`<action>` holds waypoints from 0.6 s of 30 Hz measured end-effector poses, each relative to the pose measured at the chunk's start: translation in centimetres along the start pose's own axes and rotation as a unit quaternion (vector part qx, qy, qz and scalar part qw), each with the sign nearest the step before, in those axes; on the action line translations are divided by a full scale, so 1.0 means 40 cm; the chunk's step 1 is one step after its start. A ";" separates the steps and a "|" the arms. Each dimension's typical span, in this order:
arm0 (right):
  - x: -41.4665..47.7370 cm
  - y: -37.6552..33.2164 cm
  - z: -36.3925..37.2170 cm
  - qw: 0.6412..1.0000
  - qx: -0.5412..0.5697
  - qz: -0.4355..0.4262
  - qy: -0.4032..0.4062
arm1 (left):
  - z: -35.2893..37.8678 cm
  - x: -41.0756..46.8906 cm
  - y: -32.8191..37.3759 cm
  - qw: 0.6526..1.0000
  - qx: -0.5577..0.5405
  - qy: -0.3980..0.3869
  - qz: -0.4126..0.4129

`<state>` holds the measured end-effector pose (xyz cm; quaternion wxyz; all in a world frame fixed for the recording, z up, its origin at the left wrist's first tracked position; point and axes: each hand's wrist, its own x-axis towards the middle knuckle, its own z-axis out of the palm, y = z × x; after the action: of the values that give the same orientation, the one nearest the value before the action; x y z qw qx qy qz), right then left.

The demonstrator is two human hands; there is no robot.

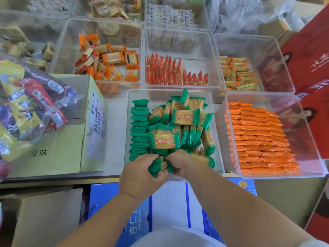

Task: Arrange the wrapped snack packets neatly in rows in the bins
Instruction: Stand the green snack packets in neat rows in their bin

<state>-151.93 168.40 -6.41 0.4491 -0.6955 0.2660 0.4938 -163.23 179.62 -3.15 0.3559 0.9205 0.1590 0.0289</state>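
A clear plastic bin (128,104) in front of me holds green-wrapped cracker packets. A neat row of them (139,129) stands on edge along its left wall, and a loose pile (185,122) fills the rest. At the bin's near edge my left hand (140,175) and my right hand (179,163) both grip a small bunch of green packets (157,165) between them.
To the right, a bin (231,97) holds orange packets (258,138) in rows. Behind are bins with loose orange packets (110,63), red packets (174,73) in a row and yellow packets (238,73). A cardboard box (71,139) with bagged snacks (30,104) stands left.
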 end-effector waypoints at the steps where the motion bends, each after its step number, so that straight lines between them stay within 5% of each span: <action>1: -0.004 0.000 -0.008 0.999 -0.033 -0.006 -0.004 | 0.001 0.000 -0.003 1.000 -0.003 0.000 -0.005; 5: -0.037 -0.006 -0.037 0.983 -0.178 -0.049 0.001 | 0.002 0.001 -0.007 1.000 -0.003 0.000 -0.008; 10: -0.065 -0.014 -0.061 0.916 -0.362 -0.159 0.069 | 0.004 0.001 -0.011 1.000 0.009 -0.011 -0.003; 13: -0.085 -0.015 -0.084 0.827 -0.515 -0.191 0.123 | 0.004 0.002 -0.015 0.999 0.027 -0.037 -0.007; 18: -0.130 -0.005 -0.124 0.799 -0.513 -0.267 0.166 | 0.012 0.013 -0.012 0.989 0.100 -0.109 0.025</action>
<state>-151.47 163.72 -0.98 0.0901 -0.9388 -0.1523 0.2957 -162.79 179.80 -3.86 0.2766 0.9527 0.0983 -0.0788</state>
